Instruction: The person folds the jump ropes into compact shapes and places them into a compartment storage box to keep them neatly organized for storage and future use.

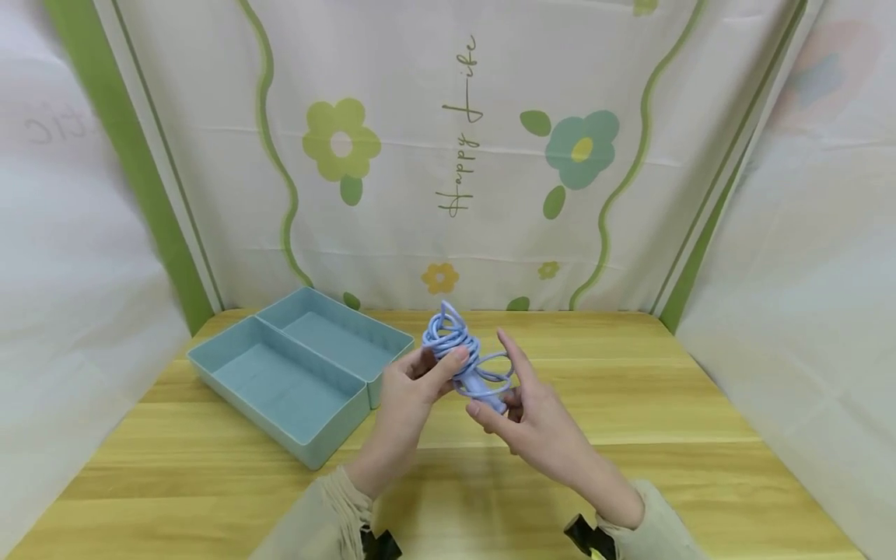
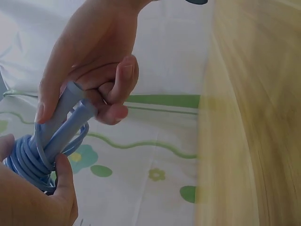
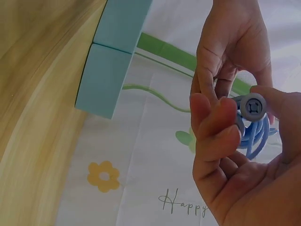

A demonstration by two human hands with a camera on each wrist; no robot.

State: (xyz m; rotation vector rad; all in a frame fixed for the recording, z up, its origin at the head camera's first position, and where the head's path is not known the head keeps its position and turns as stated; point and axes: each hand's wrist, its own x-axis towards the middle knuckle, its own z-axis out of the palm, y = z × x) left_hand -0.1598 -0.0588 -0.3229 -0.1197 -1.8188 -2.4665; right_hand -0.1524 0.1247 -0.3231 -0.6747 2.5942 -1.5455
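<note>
A light blue jump rope (image 1: 472, 379), wound into a bundle with its two handles side by side, is held above the table between both hands. My left hand (image 1: 407, 397) grips the coiled cord, thumb on top. At the handle ends, my right hand (image 1: 549, 432) pinches with thumb and curled fingers while its index finger stretches outward. In the left wrist view both handles (image 2: 70, 127) stick out of the coils, and a loose loop hangs beside them. The right wrist view shows one handle's round end (image 3: 254, 107) close to the right thumb; the fingers partly hide the other handle.
To the left on the wooden table (image 1: 665, 435) sits a blue-green bin (image 1: 341, 435) with two compartments, its near right wall close to the left hand. A white curtain (image 1: 413, 225) with flowers hangs behind the table, and white cloth stands at both sides.
</note>
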